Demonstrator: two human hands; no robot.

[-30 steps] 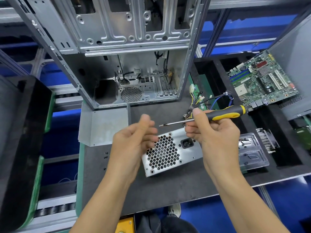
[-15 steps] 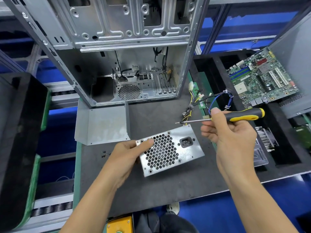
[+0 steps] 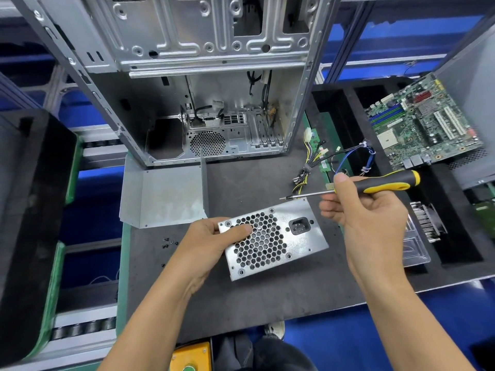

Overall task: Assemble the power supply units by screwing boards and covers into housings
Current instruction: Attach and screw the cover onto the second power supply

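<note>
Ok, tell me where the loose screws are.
In the head view, the loose screws lie on the dark mat, just left of the left hand, below the bent metal cover.

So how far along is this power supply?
Done: the power supply unit looks boxed up, fan grille panel on. In hand: left hand grips it, right hand holds the screwdriver off it. Left: loose screws and a bent cover plate wait.
</note>
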